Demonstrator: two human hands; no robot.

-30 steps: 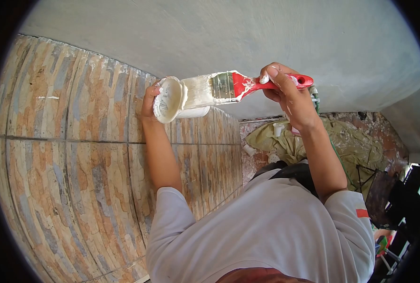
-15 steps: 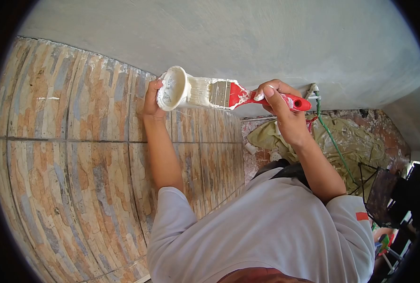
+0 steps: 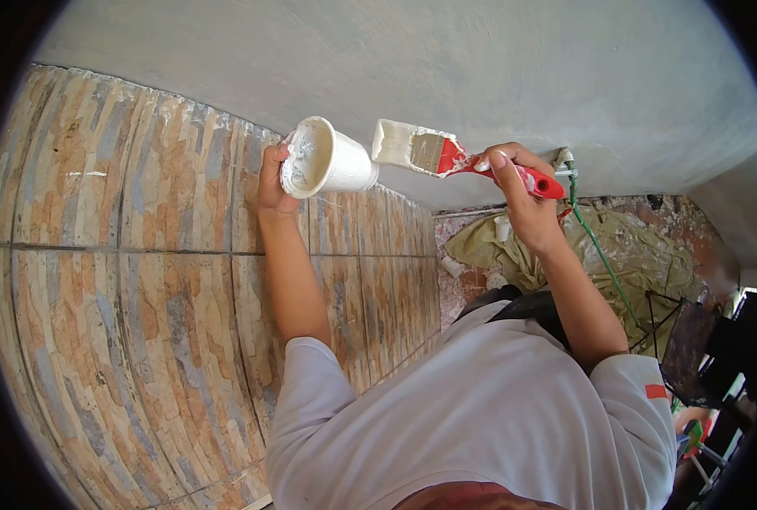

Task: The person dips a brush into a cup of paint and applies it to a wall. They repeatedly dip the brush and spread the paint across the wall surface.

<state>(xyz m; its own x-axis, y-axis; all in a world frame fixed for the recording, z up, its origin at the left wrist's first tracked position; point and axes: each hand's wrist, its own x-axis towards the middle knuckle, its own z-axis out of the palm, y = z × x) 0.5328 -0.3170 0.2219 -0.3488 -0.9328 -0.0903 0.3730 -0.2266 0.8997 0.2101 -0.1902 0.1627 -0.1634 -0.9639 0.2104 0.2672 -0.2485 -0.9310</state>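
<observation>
My left hand [image 3: 275,178] grips a white cup [image 3: 350,166] at its rim. The cup lies tilted in view, its mouth facing left, and its inner wall is smeared with white paint. A paintbrush [image 3: 453,155] with a red handle is held in my right hand [image 3: 521,191], fingers wrapped round the handle. White paint coats the bristles [image 3: 393,143] and marks the metal band and the handle. The bristle end points left, close beside the cup's base, with a slight gap between them in view.
A grey wall [image 3: 497,68] rises ahead. Stone-patterned tiles [image 3: 174,323] fill the left. At right, a crumpled olive sheet [image 3: 633,255] covers paint-spotted floor, with a small white cup [image 3: 502,228] on it. A green hose [image 3: 599,251] runs down from a pipe fitting [image 3: 564,161].
The brush has moved right and slightly up, from behind the cup's side to just beyond its base. The cup's outer side now shows more fully. My left hand has hardly moved.
</observation>
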